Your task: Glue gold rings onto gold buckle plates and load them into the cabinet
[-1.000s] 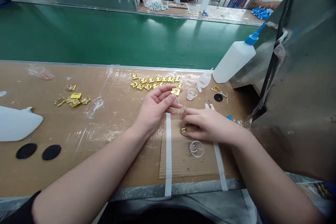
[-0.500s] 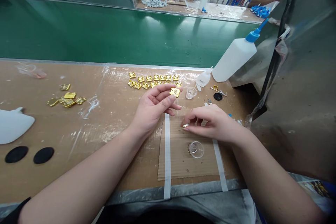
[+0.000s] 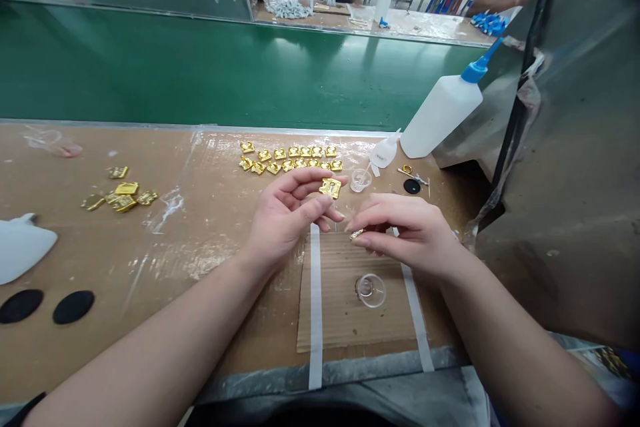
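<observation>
Fingertips of the right hand (image 3: 405,233) pinch a small gold ring (image 3: 356,234) just above a taped-down cardboard pad (image 3: 340,307) at the near edge of the workbench (image 3: 200,247). Thumb and forefinger of the left hand (image 3: 285,213) grip a flat gold plate (image 3: 331,187), held up and tilted, close beside the ring but not touching it. Both arms are bare and reach in from the bottom of the view.

On the pad, just nearer than the right hand, sits a small clear dish (image 3: 371,290) with something gold in it. Beyond the hands stands a second tiny clear cup (image 3: 361,179), then two neat rows of matching gold plates (image 3: 290,157). A loose heap of gold pieces (image 3: 117,193) lies well off to the left, with two black discs (image 3: 47,305) nearer the edge. A white squeeze bottle with a blue nozzle (image 3: 443,113) leans at the far right, in front of a green conveyor belt (image 3: 200,73).

Likely risks: the ring is tiny and held only by the fingertips, so a slight slackening could drop it. A sweep of the right wrist could tip the clear dish.
</observation>
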Demonstrator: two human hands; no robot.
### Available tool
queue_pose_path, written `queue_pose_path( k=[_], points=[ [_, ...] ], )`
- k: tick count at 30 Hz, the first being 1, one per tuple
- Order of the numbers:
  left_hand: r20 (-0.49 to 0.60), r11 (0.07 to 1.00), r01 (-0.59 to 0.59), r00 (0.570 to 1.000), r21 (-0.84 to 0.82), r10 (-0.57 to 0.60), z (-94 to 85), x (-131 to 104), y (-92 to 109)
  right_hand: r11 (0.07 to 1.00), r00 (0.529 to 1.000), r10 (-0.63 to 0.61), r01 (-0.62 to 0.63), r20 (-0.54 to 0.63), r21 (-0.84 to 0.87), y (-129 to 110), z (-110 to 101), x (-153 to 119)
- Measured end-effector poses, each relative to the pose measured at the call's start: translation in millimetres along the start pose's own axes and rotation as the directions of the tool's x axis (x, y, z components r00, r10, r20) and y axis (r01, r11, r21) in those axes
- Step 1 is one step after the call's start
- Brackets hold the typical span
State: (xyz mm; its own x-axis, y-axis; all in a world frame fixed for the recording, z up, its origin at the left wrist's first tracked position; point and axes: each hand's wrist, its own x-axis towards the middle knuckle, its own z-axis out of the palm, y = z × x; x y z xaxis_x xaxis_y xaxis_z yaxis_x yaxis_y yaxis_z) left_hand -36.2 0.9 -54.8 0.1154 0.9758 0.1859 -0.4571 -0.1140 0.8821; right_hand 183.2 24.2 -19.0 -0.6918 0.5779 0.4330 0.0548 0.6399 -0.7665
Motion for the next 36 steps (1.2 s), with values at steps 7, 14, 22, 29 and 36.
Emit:
queue_pose_path(
  k=[7,14,22,29,36],
  points=[
    [0.029,0.996,-0.089,0.996,0.013,0.088,-0.1,-3.7,0.4,0.981,0.989,0.082,-0.060,-0.120,0.183,1.9,4.4,-7.4],
    [0.077,0.978,-0.138,0.989,0.155,0.127,2.2,-9.4,-0.7,0.932,0.938,0.250,-0.166,-0.239,0.322,2.8,10.0,-3.0],
    [0.066,0.958,-0.116,0.993,0.263,0.102,4.4,-10.8,-4.0,0.755,0.870,0.433,-0.208,-0.235,0.621,-3.4,18.1,3.4],
    [0.020,0.963,-0.056,0.998,0.262,0.052,8.4,-8.4,-3.0,0.720,0.846,0.462,-0.183,-0.265,0.669,4.5,19.6,4.3],
    [0.036,0.978,-0.042,0.999,0.203,0.036,6.1,-6.1,-4.1,0.711,0.814,0.506,-0.208,-0.283,0.672,8.0,18.4,4.4]
  ],
)
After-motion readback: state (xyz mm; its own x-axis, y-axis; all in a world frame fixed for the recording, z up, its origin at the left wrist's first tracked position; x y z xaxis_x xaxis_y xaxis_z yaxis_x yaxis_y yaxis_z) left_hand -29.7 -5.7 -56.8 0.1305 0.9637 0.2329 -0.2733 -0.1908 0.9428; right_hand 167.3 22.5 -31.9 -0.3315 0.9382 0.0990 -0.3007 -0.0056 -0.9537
